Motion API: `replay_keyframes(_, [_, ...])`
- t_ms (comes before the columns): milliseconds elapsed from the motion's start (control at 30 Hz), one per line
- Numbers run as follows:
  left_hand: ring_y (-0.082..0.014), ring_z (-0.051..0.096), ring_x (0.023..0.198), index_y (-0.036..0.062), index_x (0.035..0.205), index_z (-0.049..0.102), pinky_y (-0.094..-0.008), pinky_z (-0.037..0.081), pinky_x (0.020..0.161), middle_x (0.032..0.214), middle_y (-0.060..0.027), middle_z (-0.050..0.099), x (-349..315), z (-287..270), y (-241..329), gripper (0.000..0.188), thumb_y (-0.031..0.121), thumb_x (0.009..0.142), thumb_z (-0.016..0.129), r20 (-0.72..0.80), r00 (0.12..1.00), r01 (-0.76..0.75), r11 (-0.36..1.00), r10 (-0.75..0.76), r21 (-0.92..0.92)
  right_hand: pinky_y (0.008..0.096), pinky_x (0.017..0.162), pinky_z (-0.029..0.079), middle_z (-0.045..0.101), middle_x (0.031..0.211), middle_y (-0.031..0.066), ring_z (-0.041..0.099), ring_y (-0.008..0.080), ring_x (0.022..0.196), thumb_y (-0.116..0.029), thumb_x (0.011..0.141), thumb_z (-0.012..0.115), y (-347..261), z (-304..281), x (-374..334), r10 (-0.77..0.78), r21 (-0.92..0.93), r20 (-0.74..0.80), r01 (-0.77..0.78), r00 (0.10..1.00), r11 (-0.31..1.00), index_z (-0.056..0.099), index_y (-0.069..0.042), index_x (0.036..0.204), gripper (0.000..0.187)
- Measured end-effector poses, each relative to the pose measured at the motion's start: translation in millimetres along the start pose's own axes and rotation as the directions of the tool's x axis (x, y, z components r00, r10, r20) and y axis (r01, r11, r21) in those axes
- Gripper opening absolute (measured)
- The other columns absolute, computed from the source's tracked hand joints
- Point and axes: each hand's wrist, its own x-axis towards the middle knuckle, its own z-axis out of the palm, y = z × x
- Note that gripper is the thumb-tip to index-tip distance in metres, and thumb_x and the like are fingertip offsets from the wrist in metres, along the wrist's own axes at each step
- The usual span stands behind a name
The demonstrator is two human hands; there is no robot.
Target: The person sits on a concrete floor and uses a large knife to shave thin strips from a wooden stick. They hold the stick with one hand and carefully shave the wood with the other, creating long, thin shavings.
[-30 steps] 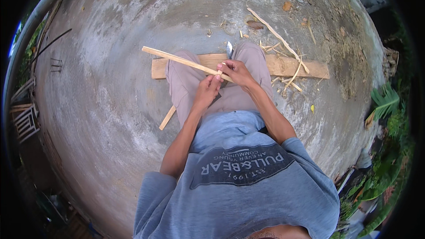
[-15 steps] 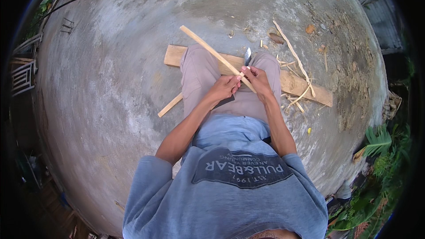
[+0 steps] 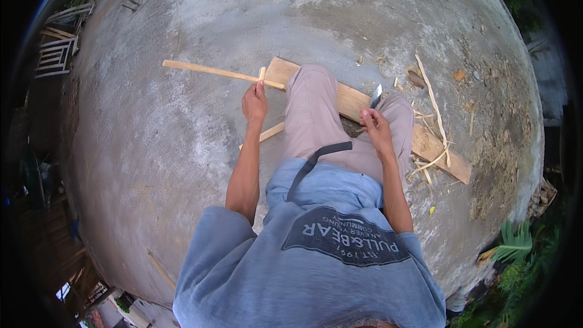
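Note:
My left hand (image 3: 255,104) is out beyond my left knee, its fingers pinched where a long pale wooden stick (image 3: 209,70) meets a short wooden piece (image 3: 262,73). The stick points left, its other end by the plank. Over my right thigh, my right hand (image 3: 378,130) has curled fingers. A knife blade (image 3: 376,95) stands up just beyond them; its handle is hidden, so whether this hand grips it is unclear. A thick wooden plank (image 3: 352,101) runs beneath my knees.
Another stick (image 3: 271,132) lies under my left leg. Wood shavings (image 3: 425,120) and a long peeled strip (image 3: 434,100) are scattered near the plank's right end. A dark strap (image 3: 314,159) crosses my lap. Concrete floor (image 3: 164,152) surrounds me; green plants grow at the lower right.
My left hand has moved left and away from the right, taking the stick outward and turning it flatter. My right hand has come off the stick. The whole view has shifted.

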Motion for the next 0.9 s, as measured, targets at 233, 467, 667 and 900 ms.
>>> replay_keyframes(233, [-0.0161, 0.055, 0.056, 0.0022, 0.08, 0.066, -0.0342, 0.045, 0.056, 0.065, -0.0052, 0.059, -12, -3, -114, 0.05, 0.047, 0.101, 0.057, 0.293, 0.784, 0.62, 0.683, -0.547, -0.386, 0.0286, 0.076, 0.05, 0.072, 0.088, 0.0075, 0.064, 0.0126, 0.082, -0.028, 0.101, 0.064, 44, 12, 5, -0.138, -0.168, -0.017, 0.134, 0.99, 0.977, 0.071, 0.002, 0.105, 0.031])
replay_keyframes(467, [-0.0082, 0.043, 0.048, 0.0069, 0.078, 0.063, -0.0278, 0.031, 0.043, 0.063, 0.0014, 0.052, -29, 2, -119, 0.048, 0.048, 0.101, 0.057, 0.15, 0.902, 0.432, 0.856, -0.406, -0.282, 0.0295, 0.078, 0.05, 0.073, 0.092, 0.0082, 0.065, 0.0142, 0.084, -0.028, 0.101, 0.064, 37, 8, 2, -0.143, -0.278, 0.002, 0.137, 0.99, 0.951, 0.071, 0.001, 0.109, 0.031])
replay_keyframes(667, [-0.0132, 0.052, 0.059, 0.0049, 0.079, 0.066, -0.0321, 0.04, 0.055, 0.066, -0.0026, 0.057, -2, 3, -74, 0.05, 0.049, 0.101, 0.056, 0.157, 0.917, 0.398, 0.875, -0.368, -0.276, 0.0305, 0.079, 0.05, 0.072, 0.097, 0.0095, 0.065, 0.0151, 0.086, -0.029, 0.101, 0.064, 7, 29, -6, -0.189, -0.215, 0.018, 0.189, 0.982, 0.958, 0.07, -0.002, 0.113, 0.03])
replay_keyframes(900, [-0.0214, 0.06, 0.069, 0.0016, 0.081, 0.067, -0.0381, 0.047, 0.067, 0.069, -0.0096, 0.063, 58, 54, 97, 0.052, 0.047, 0.101, 0.055, 0.175, 0.982, -0.017, 0.955, 0.072, -0.298, 0.0322, 0.066, 0.046, 0.06, 0.075, 0.0047, 0.054, 0.0142, 0.068, -0.031, 0.099, 0.065, -143, 106, -65, -0.285, 0.0, 0.593, 0.355, 0.753, 0.935, 0.067, -0.003, 0.107, 0.03])
